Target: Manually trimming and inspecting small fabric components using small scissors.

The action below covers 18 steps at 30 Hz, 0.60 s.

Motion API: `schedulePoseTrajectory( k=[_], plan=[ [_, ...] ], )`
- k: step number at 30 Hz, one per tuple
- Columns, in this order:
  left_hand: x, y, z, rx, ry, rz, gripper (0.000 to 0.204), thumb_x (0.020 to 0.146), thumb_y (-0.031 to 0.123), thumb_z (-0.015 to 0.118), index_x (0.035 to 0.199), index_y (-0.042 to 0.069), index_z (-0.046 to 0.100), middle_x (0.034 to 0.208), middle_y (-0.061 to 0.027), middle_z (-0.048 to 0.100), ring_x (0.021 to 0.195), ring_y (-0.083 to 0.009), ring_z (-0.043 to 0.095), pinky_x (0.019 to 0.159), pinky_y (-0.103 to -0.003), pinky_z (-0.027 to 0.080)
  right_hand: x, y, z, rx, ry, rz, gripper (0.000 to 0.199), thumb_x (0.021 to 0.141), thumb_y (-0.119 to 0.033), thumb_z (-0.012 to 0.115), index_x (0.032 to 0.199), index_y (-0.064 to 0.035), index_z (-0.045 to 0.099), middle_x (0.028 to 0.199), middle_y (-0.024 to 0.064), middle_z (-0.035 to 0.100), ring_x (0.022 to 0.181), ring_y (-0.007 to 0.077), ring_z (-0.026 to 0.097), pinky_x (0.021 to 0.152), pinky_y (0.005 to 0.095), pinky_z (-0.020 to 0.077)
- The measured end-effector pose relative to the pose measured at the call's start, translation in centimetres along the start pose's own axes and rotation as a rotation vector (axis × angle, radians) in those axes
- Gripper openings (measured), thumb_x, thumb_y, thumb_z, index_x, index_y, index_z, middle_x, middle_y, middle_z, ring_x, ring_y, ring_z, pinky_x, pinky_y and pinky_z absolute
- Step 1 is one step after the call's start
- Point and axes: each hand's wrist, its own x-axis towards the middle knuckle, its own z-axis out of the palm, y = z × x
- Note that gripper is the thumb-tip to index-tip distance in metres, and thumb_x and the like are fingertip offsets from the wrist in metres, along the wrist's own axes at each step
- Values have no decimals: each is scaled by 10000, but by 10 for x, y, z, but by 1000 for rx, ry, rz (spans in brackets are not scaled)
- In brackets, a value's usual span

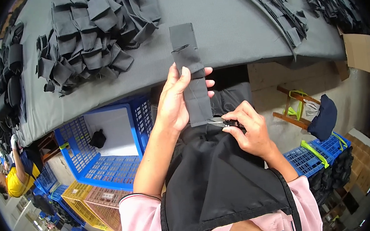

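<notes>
strip [192, 77]: dark grey fabric, held upright over table [230, 28] edge, lower end at snips
left hand [175, 101]: closed on strip, thumb in front, fingers behind
right hand [247, 127]: closed on small snips [221, 122], blades at strip's bottom edge
lap: black apron [226, 182] under both hands
table: grey cover, pile of folded dark pieces [90, 36] upper left, more strips [290, 14] upper right
floor left: blue crate [108, 144], yellow crate [80, 204] below it
far left: another person in yellow [12, 181]
</notes>
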Motion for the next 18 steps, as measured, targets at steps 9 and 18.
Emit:
schedulePoseTrajectory(
  k=[9,18],
  plan=[
    [-3,1,1,-54,-26,-78,319,969,273,461,1225,96,390,1089,-160,594,872,-221,631,703,-351,550,16,5,-5,-77,-119,-160,238,663,-84,738,874,-51,632,746,72,524,636,247,546,575,328,444],
    [-3,-3,-2,-73,-22,-80,306,972,259,452,1222,94,388,1094,-163,590,872,-221,628,710,-354,548,7,9,-5,-65,-32,-263,223,663,-77,741,857,-55,633,738,57,511,621,229,552,543,314,435]
  ],
)
